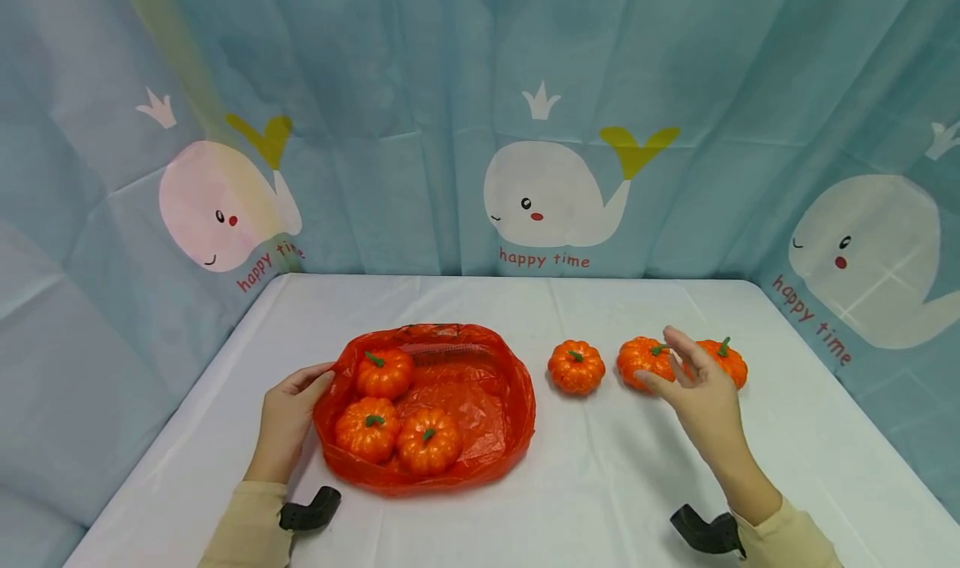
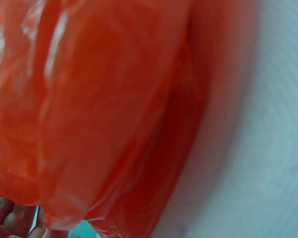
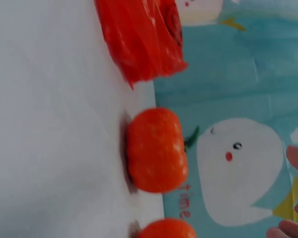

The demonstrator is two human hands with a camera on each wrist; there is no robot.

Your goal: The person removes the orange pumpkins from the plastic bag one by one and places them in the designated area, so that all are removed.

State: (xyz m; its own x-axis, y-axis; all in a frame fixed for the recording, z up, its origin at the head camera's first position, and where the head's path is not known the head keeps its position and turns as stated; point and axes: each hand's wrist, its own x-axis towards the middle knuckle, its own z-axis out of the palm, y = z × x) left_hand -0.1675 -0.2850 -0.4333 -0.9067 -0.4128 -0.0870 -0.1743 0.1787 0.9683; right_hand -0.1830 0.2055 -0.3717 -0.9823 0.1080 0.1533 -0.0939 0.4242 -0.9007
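Note:
A red plastic bag (image 1: pixel 480 409) lies on the table with its mouth spread wide and its rim rolled into a low wall. Three small orange pumpkins (image 1: pixel 427 440) sit inside, toward its left side. My left hand (image 1: pixel 288 418) pinches the bag's left rim between thumb and fingers; the left wrist view is mostly filled by the red plastic (image 2: pixel 99 109). Over the table on the right, my right hand (image 1: pixel 701 393) is raised with fingers spread and holds nothing. Near it are a middle pumpkin (image 1: pixel 641 361) and a right pumpkin (image 1: pixel 726 359), partly hidden behind the hand.
Another pumpkin (image 1: pixel 576 367) stands between the bag and the right hand. A white cloth covers the table (image 1: pixel 585 501). Blue curtains (image 1: pixel 405 118) with printed whales hang around its back and sides.

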